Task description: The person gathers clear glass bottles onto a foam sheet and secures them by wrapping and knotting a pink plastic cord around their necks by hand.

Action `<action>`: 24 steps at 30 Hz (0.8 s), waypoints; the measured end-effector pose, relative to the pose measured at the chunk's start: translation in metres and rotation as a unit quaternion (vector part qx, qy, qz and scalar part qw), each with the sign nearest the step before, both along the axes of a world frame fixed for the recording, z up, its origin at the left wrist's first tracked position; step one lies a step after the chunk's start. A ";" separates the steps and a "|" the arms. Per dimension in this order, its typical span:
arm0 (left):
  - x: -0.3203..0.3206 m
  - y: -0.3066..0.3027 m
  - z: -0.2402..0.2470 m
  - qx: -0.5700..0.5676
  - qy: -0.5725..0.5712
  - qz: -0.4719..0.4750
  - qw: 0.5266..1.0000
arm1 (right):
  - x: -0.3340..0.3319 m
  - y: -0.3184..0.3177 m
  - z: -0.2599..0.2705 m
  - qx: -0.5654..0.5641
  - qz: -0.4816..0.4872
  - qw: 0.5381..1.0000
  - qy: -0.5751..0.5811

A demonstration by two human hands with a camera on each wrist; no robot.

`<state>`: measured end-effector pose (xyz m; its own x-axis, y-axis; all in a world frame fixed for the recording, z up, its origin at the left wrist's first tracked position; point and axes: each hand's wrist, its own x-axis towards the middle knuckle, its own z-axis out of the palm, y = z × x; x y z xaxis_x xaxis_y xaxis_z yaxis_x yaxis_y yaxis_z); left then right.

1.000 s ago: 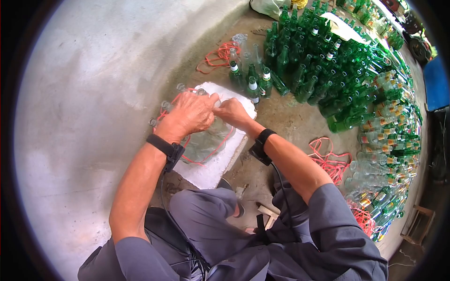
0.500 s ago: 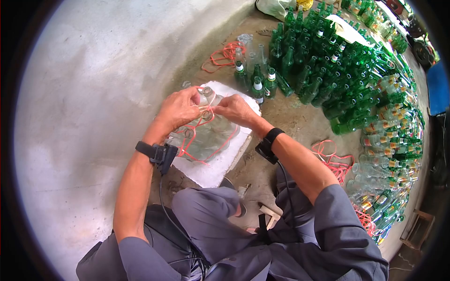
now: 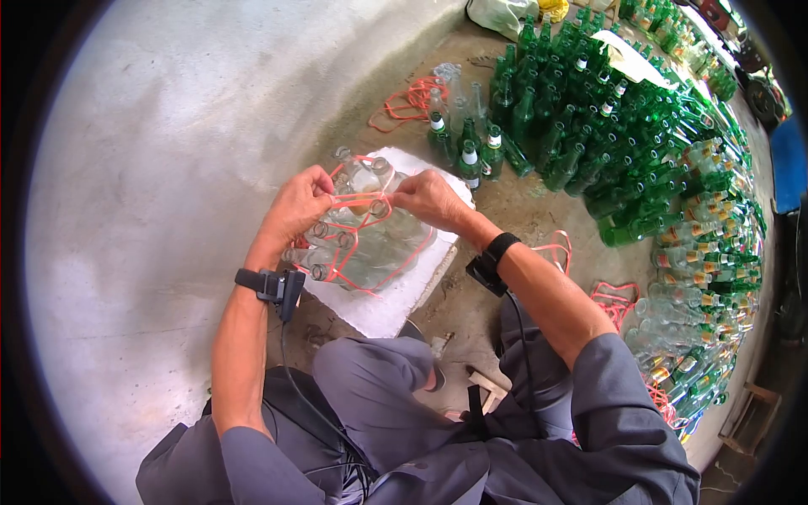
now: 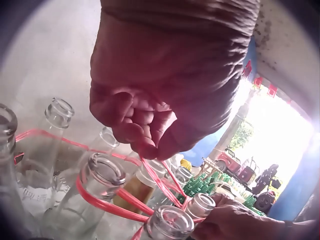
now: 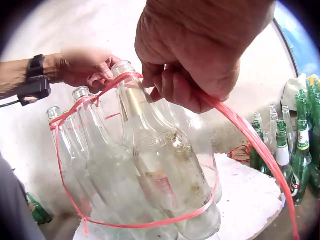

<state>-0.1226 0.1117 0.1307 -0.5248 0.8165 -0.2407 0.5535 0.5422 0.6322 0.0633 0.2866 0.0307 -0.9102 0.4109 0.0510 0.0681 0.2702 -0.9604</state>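
Observation:
A bundle of clear glass bottles (image 5: 165, 150) stands on a white foam board (image 3: 379, 307). Red plastic string (image 5: 150, 223) loops round their necks and lower down round their sides. My left hand (image 3: 299, 202) pinches strands of the string between thumb and fingers at the left of the bottle necks, as the left wrist view (image 4: 150, 100) also shows. Across the necks, my right hand (image 3: 433, 200) holds the string with curled fingers. From that hand (image 5: 187, 65) a long tail of string trails down to the right. Strands stretch between both hands over the bottle tops.
Many green bottles (image 3: 581, 126) crowd the floor to the right, with clear ones (image 3: 665, 307) nearer. Several bottles, some white-labelled, stand just beyond the board. Loose red string (image 3: 412, 101) lies behind them, more (image 3: 619, 299) at the right. A pale wall (image 3: 168, 168) rises at the left.
My hands, close together over the bottle tops a second ago, have drawn apart, the left one moving left. The strands between them now show stretched, and the bottle mouths are uncovered.

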 end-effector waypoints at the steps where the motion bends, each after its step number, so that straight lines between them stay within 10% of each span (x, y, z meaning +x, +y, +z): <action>1: -0.003 0.001 -0.005 0.033 -0.001 -0.003 0.999 | 0.000 -0.001 0.000 0.001 0.001 1.000 0.001; 24: 0.028 0.012 -0.022 0.084 0.025 0.113 0.990 | 0.027 0.023 0.008 -0.004 -0.031 0.995 -0.091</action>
